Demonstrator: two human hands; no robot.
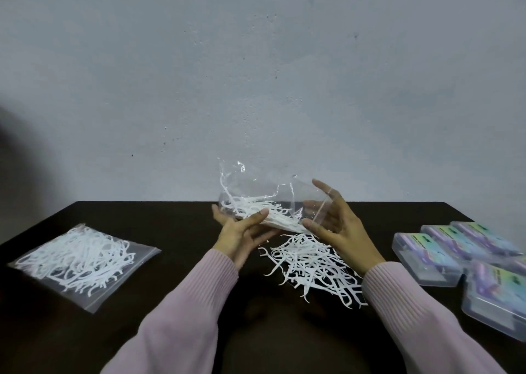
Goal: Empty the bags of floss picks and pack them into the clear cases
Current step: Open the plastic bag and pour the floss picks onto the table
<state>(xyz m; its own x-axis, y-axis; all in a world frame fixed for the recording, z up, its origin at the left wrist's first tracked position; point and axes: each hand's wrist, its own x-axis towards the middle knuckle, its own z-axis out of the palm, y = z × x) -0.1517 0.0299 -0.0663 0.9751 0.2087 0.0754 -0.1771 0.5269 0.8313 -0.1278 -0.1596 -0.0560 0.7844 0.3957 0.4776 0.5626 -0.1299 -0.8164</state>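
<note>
Filling the upper part of the head view, a grey-blue wall [256, 74] rises behind a dark table [170, 231] that spans the lower part. On the table's left side lies a sealed bag [82, 262], flat and full of white floss picks, well apart from the hands. At the right edge sits a cluster of clear cases [469, 262] with coloured labels, lying closed and touching one another. Between the two pink sleeves [182, 322], a loose pile of floss picks [310, 268] spreads over the table, partly hidden under the right forearm. Above that pile, both hands hold an open clear bag [256, 197] off the table, tilted with its mouth down toward the right; a bunch of picks is still inside it, gathered at the lower edge near the mouth. The left hand [242, 231] grips the bag's lower left part, thumb on top and fingers curled beneath. The right hand [336, 217] pinches the bag's mouth edge, thumb on the near side and fingers spread behind the plastic, with the index finger raised. The bag's closed end stands crumpled, higher than either hand.
</note>
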